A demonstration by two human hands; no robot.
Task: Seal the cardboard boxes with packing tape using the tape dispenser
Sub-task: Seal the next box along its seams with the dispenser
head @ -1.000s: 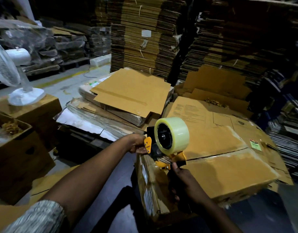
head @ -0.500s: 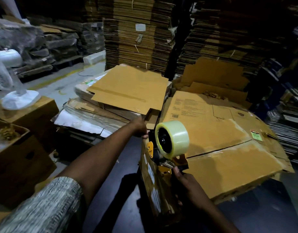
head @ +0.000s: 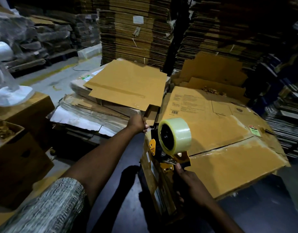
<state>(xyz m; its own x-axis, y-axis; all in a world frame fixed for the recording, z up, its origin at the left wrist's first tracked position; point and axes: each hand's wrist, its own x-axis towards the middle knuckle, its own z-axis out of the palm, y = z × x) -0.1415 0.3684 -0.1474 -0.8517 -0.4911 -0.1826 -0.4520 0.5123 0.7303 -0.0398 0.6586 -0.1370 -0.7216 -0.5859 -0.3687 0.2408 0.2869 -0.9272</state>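
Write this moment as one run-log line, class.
right hand: grips tape dispenser at box edge | left hand: pinches tape end, pulled left | seam: untaped

Tape dispenser (head: 168,148) on cardboard box (head: 229,158) near-left edge; flat cardboard sheet (head: 128,86) behind-left.

Everything here sits on the warehouse floor (head: 44,81), grey concrete with a yellow line in the upper left. The big cardboard box (head: 229,148) stands at center right, a pallet of flattened cardboard (head: 128,88) just left of it, brown boxes (head: 23,157) at the left edge, tall cardboard stacks (head: 133,39) behind.
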